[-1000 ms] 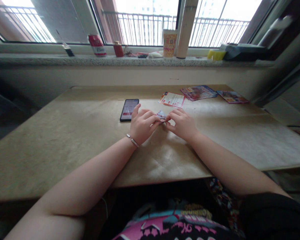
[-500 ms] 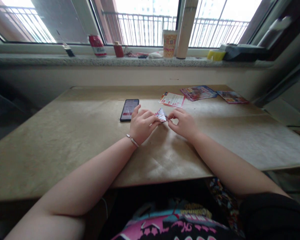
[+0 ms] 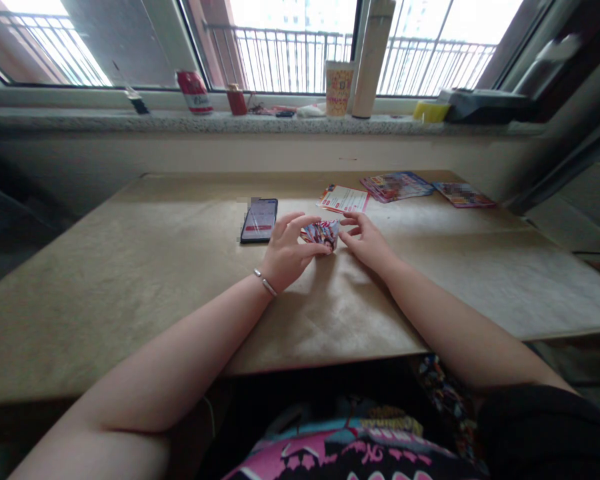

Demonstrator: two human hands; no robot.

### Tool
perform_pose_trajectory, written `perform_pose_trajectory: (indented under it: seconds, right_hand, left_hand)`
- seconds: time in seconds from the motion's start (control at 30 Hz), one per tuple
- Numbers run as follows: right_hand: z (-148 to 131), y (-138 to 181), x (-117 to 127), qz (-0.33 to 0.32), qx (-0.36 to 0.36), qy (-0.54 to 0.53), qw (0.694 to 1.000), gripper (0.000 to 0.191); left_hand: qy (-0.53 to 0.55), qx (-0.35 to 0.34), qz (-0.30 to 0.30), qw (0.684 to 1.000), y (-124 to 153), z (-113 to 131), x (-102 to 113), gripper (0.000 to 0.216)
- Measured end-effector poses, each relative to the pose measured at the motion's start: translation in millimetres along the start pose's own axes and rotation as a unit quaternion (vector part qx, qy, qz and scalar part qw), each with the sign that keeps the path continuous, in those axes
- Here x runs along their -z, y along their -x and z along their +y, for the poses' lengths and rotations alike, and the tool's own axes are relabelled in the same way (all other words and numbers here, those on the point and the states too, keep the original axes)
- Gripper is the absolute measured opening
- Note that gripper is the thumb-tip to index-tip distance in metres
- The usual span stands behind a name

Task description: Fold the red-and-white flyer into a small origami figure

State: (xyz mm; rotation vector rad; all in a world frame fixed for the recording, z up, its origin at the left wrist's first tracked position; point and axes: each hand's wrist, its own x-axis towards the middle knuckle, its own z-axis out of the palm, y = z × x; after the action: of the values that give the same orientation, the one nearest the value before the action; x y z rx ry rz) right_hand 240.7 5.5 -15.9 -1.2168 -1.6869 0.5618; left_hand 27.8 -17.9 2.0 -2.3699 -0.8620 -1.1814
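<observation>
A small folded paper card (image 3: 322, 233) with a colourful printed picture stands tilted over the table. My left hand (image 3: 289, 250) grips it, thumb along the lower front and fingers at the upper left. A silver bracelet (image 3: 265, 283) circles that wrist. My right hand (image 3: 365, 241) is at the card's right edge, thumb and fingers apart; whether a fingertip touches the edge I cannot tell. Just left of my left hand lies a phone (image 3: 259, 221) with its screen lit.
Behind my hands lie a white printed card with an orange border (image 3: 347, 199), a fanned pile of picture cards (image 3: 397, 185) and another small pile (image 3: 464, 195). On the windowsill stand a red can (image 3: 194, 92), a paper cup (image 3: 339, 89) and a tall cylinder (image 3: 373, 60).
The folded card has turned so that its printed face shows more. My right fingers have spread from a pinch, and my left thumb and fingers have moved wider apart around it.
</observation>
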Motion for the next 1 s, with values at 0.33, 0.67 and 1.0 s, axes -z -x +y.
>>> perform_pose_trajectory:
  seconds: [0.33, 0.67, 1.0]
  right_hand:
    - [5, -4, 3, 0.015, -0.005, -0.038, 0.999, 0.041]
    - [10, -8, 11, 0.037, 0.031, -0.083, 0.995, 0.015]
    - [9, -8, 18, -0.038, 0.016, -0.040, 0.998, 0.009]
  left_hand:
    - [0.016, 0.005, -0.012, 1.000, 1, 0, 2, 0.012]
    - [0.038, 0.034, -0.035, 0.998, 3, 2, 3, 0.020]
    - [0.130, 0.077, -0.039, 0.988, 2, 1, 9, 0.062]
